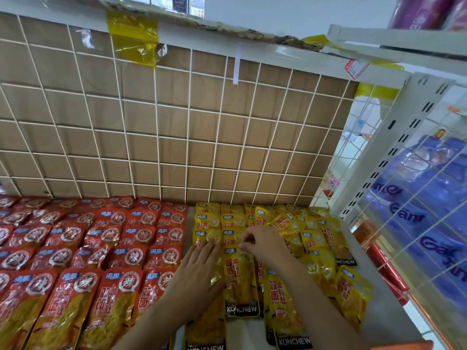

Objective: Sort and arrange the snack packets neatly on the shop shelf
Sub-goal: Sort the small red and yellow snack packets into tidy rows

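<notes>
- On the left of the shelf (386, 317), red packets (101, 248) are laid in overlapping rows.
- The left hand (199, 269) is laid flat, fingers straight, on the leftmost column of yellow packets (207, 221).
- The top edge of one yellow packet (240, 284) is pinched by the curled fingers of the right hand (262, 245).
- Farther right, more yellow packets are strewn unevenly beside the wire side panel (417, 198).

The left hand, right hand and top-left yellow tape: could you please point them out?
left hand (199, 267): head view, back of the hand.
right hand (264, 245): head view, knuckles.
yellow tape (132, 39): head view, middle of strip.
</notes>
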